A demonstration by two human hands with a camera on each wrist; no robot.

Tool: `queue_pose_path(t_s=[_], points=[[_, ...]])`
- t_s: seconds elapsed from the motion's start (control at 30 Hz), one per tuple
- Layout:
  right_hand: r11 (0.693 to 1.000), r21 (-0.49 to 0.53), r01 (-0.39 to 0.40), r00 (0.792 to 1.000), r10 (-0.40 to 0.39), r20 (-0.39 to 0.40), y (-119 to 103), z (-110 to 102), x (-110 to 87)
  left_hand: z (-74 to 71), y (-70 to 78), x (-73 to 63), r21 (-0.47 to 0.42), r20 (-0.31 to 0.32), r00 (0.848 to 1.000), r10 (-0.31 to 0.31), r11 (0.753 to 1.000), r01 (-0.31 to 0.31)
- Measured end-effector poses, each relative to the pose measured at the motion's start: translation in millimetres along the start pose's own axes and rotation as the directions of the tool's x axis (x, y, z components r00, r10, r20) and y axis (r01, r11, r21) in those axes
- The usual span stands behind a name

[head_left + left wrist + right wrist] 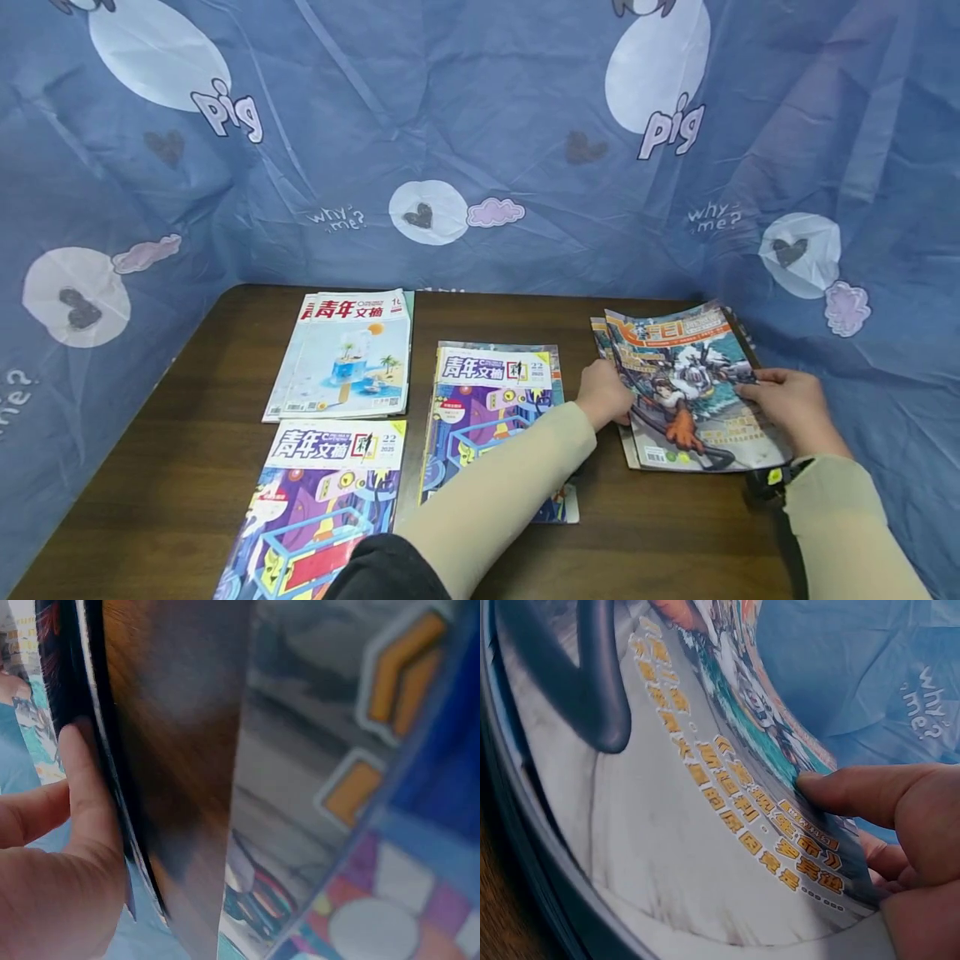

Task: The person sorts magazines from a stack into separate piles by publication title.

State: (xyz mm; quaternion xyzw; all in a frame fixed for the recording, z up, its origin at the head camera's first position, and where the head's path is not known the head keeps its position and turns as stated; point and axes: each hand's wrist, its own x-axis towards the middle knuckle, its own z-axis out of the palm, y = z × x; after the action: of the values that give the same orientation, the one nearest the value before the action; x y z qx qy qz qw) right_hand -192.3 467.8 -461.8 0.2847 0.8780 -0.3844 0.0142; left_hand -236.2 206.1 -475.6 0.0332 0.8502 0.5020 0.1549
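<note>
At the table's right side, a magazine (690, 392) with an orange title and cartoon figures lies over at least one other magazine (600, 333), whose left edge peeks out. My left hand (606, 392) holds the left edge; in the left wrist view its fingers (90, 795) lie against the magazine's edge. My right hand (798, 408) pinches the right side, thumb on the cover, other fingers partly hidden behind it. The cover (727, 847) bows in the right wrist view. Left of my left hand is a pile of purple-covered magazines (480, 400), partly hidden by my forearm.
A white-covered pile of magazines (360, 358) lies at the back left of the wooden table (172, 433). Another purple magazine (322, 500) is in front of it. Patterned blue cloth (480, 125) hangs behind and at both sides.
</note>
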Motion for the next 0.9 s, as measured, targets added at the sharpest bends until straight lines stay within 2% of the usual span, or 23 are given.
queue_pose_path(t_s=[0.27,0.5,0.8,0.9], points=[[1.0,-0.011,-0.007,0.999,0.006,-0.036,6,7,7.9,3.9,-3.9,4.0,0.003,-0.012,1.0,0.021,1.0,-0.021],[0.999,-0.043,0.007,0.998,-0.01,-0.067,8,11,5.3,7.1,-3.3,5.7,0.092,0.001,1.0,0.015,0.996,-0.015],[0.998,-0.061,0.018,0.997,-0.022,-0.069,14,13,6.2,7.1,-5.7,4.3,0.039,0.025,1.0,0.0,0.999,-0.001],[0.996,-0.085,0.035,0.995,-0.043,-0.091,15,14,5.4,6.7,-6.5,2.1,0.058,0.019,1.0,0.016,0.998,-0.017]])
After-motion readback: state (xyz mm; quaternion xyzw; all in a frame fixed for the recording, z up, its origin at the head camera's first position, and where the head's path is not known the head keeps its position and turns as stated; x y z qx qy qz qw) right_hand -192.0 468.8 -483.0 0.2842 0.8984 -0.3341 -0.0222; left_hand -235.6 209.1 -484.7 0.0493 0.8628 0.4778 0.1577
